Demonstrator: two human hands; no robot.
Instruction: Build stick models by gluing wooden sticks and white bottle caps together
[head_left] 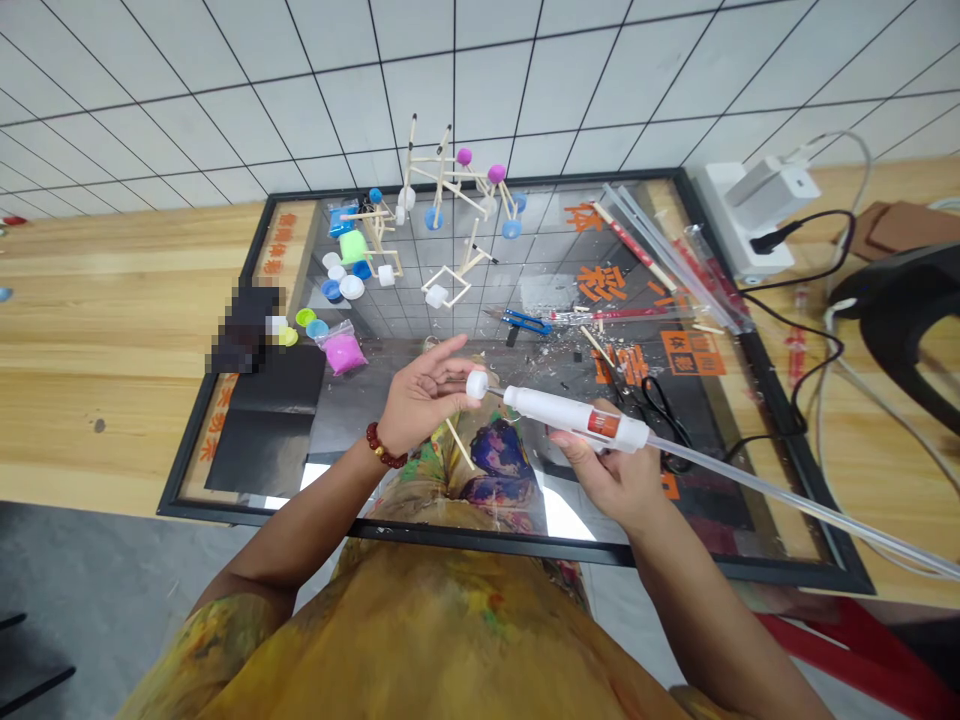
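Note:
My left hand [421,392] pinches a small white cap-shaped piece [476,384] on a thin wooden stick [459,444] that hangs down below the palm. My right hand [611,473] grips a white glue gun [574,418] with a red label. A long clear glue stick [787,500] trails from its back toward the right. The glue gun's tip sits right beside the white piece. Both hands hover above the near edge of a framed glass board [225,400] lying on the wooden table.
A stick-and-ball model [450,185] stands at the board's far side, near coloured caps [341,285], a pink bag [343,350], blue snips [526,321], black scissors [652,400] and clear glue sticks [660,255]. A power strip [750,215] with cables lies right.

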